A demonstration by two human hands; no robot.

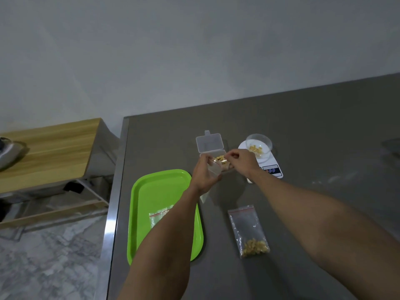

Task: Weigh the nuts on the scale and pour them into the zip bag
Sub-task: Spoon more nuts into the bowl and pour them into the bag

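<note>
A grey table (pixel 303 131) carries everything, and places here are given from the white scale (pixel 271 168) standing on it. Left of the scale and nearer the person lies a bright green tray (pixel 151 187) with a clear zip bag (pixel 160 214) on it, partly hidden by the left forearm. Nearer the person than the scale lies a second zip bag (pixel 249 230), flat on the table, with nuts gathered at its bottom end. Just left of the scale sits a clear plastic box (pixel 216 161) with its lid (pixel 209 142) flipped up behind it. On the scale's platform stands a clear bowl (pixel 258 144) holding a few nuts (pixel 256 150). The left hand (pixel 204 175) grips the box's near side. The right hand (pixel 242 162) hovers over the box, fingertips pinched together; whether they hold a nut cannot be told.
</note>
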